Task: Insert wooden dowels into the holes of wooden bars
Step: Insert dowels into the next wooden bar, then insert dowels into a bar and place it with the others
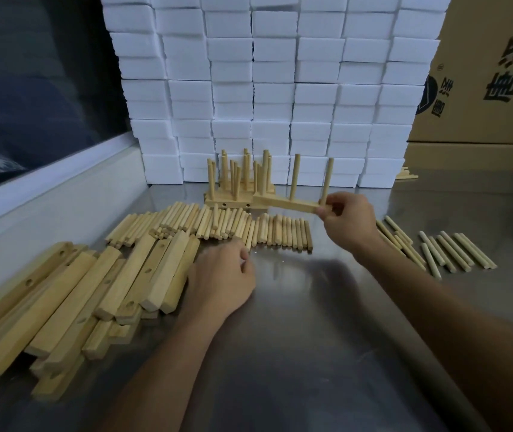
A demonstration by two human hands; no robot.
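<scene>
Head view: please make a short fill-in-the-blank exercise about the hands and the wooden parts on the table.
1. The right hand pinches a bar with ____ dowels standing in it.
2. The left hand rests beside the pile of empty ____.
3. Behind the finished bars stands a wall of ____ foam blocks.

Missing words: two; bars; white

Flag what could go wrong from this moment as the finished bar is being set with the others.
The right hand pinches only one end of the bar with two upright dowels, so its far end may sag or twist in that grip. That far end is close to the finished stack and could knock its dowels. The left hand rests beside the blank bars and could nudge them.
</scene>
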